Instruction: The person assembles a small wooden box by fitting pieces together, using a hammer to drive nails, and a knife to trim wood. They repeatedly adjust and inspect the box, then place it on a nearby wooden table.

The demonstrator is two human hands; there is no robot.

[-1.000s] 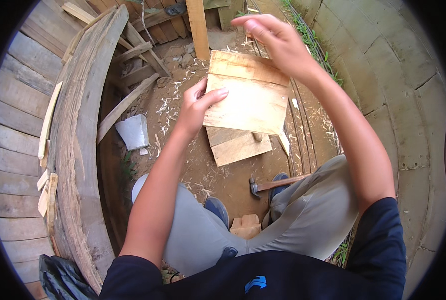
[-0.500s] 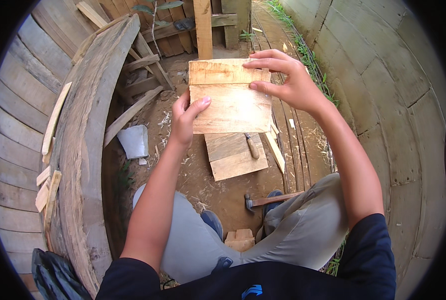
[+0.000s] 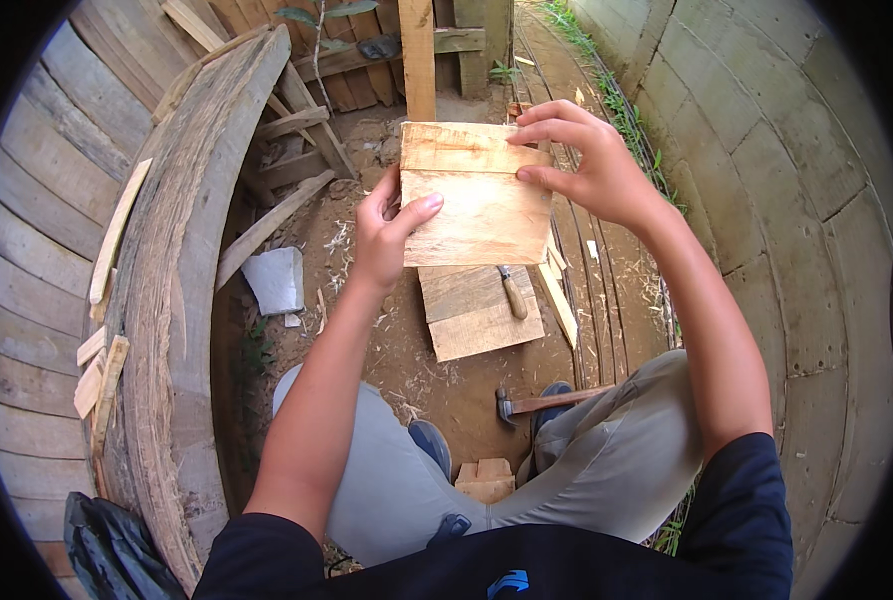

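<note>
A pale wooden panel (image 3: 478, 222), with a straight seam across its upper part, is held up in front of me. My left hand (image 3: 391, 225) grips its left edge, thumb on the face and fingers behind. At the upper right corner, my right hand (image 3: 588, 165) pinches the panel near the seam, thumb below and fingertips above. Underneath, a second wooden panel (image 3: 486, 330) lies on the ground, partly hidden by the raised one. A wood-handled tool (image 3: 513, 295) rests on it; its metal end is only partly visible.
A hammer (image 3: 551, 401) lies by my right foot. Wood strips (image 3: 560, 305) and shavings litter the dirt. On the left stands a thick plank bench (image 3: 181, 230) with offcuts; a whitish block (image 3: 274, 280) sits beside it. A block wall (image 3: 766, 180) rises at right.
In the picture, the panel and both hands have shifted slightly right, and the surroundings too. The panel's face is tilted a little differently, with less glare. Both hands keep their hold.
</note>
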